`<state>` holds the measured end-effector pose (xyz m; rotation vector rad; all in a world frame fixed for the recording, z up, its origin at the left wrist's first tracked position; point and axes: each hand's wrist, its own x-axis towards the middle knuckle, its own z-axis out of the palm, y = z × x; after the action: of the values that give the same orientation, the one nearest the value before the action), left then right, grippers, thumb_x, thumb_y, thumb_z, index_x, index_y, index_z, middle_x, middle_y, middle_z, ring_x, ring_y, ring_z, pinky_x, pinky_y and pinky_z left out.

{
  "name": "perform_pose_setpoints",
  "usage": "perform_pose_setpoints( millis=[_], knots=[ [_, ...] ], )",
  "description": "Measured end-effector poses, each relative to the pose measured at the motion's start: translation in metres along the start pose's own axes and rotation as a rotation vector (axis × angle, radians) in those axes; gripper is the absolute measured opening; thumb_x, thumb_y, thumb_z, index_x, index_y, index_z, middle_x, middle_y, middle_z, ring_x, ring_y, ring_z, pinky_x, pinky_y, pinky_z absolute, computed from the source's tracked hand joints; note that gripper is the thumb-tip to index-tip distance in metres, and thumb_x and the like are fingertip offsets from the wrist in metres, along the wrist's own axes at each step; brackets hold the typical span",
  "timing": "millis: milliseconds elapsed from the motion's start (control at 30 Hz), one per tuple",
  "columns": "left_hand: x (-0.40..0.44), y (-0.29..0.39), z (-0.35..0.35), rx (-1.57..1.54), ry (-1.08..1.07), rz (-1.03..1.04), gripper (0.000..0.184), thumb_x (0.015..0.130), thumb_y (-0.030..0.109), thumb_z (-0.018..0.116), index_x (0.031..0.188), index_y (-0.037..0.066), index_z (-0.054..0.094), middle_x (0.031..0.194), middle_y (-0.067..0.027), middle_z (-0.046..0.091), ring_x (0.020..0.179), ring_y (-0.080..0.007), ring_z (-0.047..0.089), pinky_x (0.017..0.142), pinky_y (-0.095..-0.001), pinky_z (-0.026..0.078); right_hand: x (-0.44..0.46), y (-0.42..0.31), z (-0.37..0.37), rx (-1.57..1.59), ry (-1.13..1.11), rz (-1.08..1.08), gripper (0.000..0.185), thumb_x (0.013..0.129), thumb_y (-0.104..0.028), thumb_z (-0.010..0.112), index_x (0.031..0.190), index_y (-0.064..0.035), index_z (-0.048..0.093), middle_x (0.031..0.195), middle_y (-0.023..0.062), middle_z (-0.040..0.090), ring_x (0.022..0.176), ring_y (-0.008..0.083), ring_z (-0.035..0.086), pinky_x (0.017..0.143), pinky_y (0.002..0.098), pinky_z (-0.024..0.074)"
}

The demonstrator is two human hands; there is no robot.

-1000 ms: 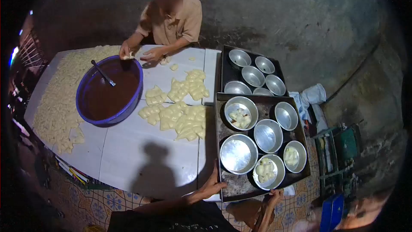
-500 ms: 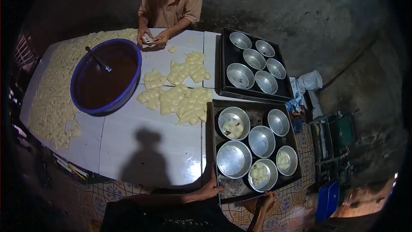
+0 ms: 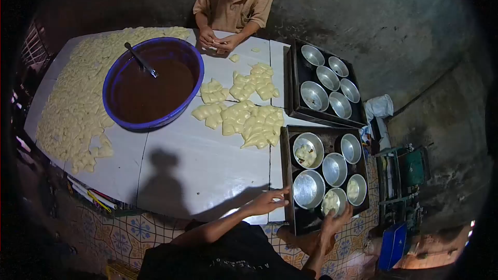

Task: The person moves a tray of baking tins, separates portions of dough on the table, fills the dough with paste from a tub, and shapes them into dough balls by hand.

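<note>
My right hand (image 3: 337, 222) is at the near rim of a round metal pan (image 3: 340, 195) with pale dough in it, its fingers closed on the edge. That pan sits in the near black tray (image 3: 285, 161), among several similar pans. My left hand (image 3: 267, 202) is open and holds nothing, fingers stretched toward the tray's left edge. Beside it in the tray is a large bare pan (image 3: 308, 189). Dough also lies in the pan at the upper left (image 3: 307, 151) and in the small right pan (image 3: 356, 189).
Flattened dough pieces (image 3: 249, 122) lie mid-table. A blue basin (image 3: 110, 98) of brown filling holds a spoon (image 3: 140, 59); a dough sheet (image 3: 67, 109) covers the left side. A second tray of pans (image 3: 295, 108) stands behind. Across the table, a person (image 3: 233, 13) handles something small.
My left hand has let go of the tray's near left side and opened. My right hand has moved from the tray's front edge up to the pan. The view has shifted.
</note>
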<state>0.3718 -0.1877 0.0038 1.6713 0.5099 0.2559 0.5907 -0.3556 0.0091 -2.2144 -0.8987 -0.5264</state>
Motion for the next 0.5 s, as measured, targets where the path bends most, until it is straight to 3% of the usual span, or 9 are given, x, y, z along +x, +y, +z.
perform_pose_setpoints(
  millis=[33,67,100,133,233,300,367,433,500],
  knots=[
    [-0.010,-0.003,-0.016,-0.105,-0.048,-0.074,0.052,0.095,0.031,0.054,0.141,0.010,0.041,0.124,-0.0109,0.060,0.106,-0.0222,0.061,0.104,-0.0382,0.039,0.001,-0.039,0.004,0.382,-0.115,0.131,0.042,0.085,-0.002,0.051,0.127,0.0035,0.048,0.118,0.0154,0.057,0.104,0.0246,0.056,0.089,0.0335,0.0455],
    [-0.022,-0.025,-0.023,-0.190,0.068,-0.038,0.047,0.095,0.023,0.055,0.139,0.010,0.044,0.121,-0.0109,0.061,0.103,-0.0196,0.061,0.099,-0.0354,0.043,-0.024,0.001,0.060,0.544,-0.369,0.282,0.046,0.083,0.006,0.052,0.129,0.0005,0.049,0.122,0.0177,0.057,0.111,0.0271,0.056,0.093,0.0339,0.0446],
    [-0.035,-0.048,-0.032,-0.271,0.186,0.002,0.044,0.094,0.014,0.056,0.136,0.010,0.047,0.118,-0.0109,0.063,0.100,-0.0171,0.062,0.095,-0.0325,0.047,-0.006,-0.066,0.059,0.759,-0.647,0.224,0.037,0.085,0.001,0.053,0.122,0.0020,0.055,0.115,0.0132,0.062,0.099,0.0194,0.060,0.084,0.0301,0.0493],
    [-0.055,-0.056,-0.046,-0.144,0.330,-0.009,0.039,0.092,0.010,0.058,0.130,0.008,0.053,0.115,-0.0110,0.063,0.099,-0.0165,0.062,0.091,-0.0302,0.048,-0.007,-0.105,0.081,0.810,-0.822,0.422,0.032,0.085,0.001,0.056,0.116,0.0044,0.059,0.109,0.0149,0.064,0.099,0.0236,0.063,0.090,0.0334,0.0470],
    [-0.124,-0.068,-0.088,-0.026,0.701,-0.042,0.020,0.088,0.005,0.060,0.108,0.002,0.064,0.113,-0.0091,0.064,0.090,-0.0166,0.063,0.079,-0.0278,0.049,-0.011,-0.119,0.206,0.657,-0.662,0.082,0.037,0.083,-0.005,0.057,0.119,0.0041,0.058,0.107,0.0204,0.064,0.098,0.0289,0.063,0.088,0.0370,0.0479],
    [-0.166,-0.087,-0.107,-0.008,0.896,-0.062,0.016,0.086,0.000,0.060,0.101,0.000,0.064,0.111,-0.0100,0.064,0.088,-0.0161,0.063,0.077,-0.0278,0.050,0.006,-0.136,0.266,0.476,-0.256,-0.170,0.033,0.082,-0.006,0.055,0.113,0.0044,0.061,0.100,0.0225,0.064,0.092,0.0360,0.062,0.085,0.0402,0.0479],
    [-0.202,-0.115,-0.116,-0.006,1.032,-0.072,0.014,0.086,0.000,0.058,0.098,0.000,0.065,0.110,-0.0113,0.064,0.087,-0.0162,0.062,0.075,-0.0281,0.050,0.011,-0.153,0.282,0.263,-0.121,-0.241,0.028,0.079,-0.007,0.054,0.103,0.0048,0.062,0.093,0.0233,0.064,0.086,0.0421,0.060,0.080,0.0429,0.0475],
    [-0.226,-0.134,-0.117,-0.089,1.044,0.021,0.019,0.086,0.000,0.055,0.103,-0.001,0.063,0.107,-0.0126,0.064,0.086,-0.0164,0.062,0.075,-0.0281,0.049,0.008,-0.155,0.283,0.480,-0.329,-0.009,0.021,0.076,-0.009,0.057,0.092,0.0038,0.060,0.086,0.0227,0.062,0.077,0.0385,0.059,0.074,0.0420,0.0471],
    [-0.244,-0.131,-0.121,-0.342,1.044,-0.063,0.026,0.086,0.001,0.053,0.111,-0.003,0.059,0.104,-0.0128,0.063,0.087,-0.0171,0.061,0.079,-0.0284,0.049,-0.007,-0.158,0.262,0.729,-0.327,0.173,0.013,0.071,-0.003,0.063,0.075,-0.0012,0.050,0.070,0.0090,0.053,0.069,0.0187,0.053,0.068,0.0317,0.0446]
  ],
)
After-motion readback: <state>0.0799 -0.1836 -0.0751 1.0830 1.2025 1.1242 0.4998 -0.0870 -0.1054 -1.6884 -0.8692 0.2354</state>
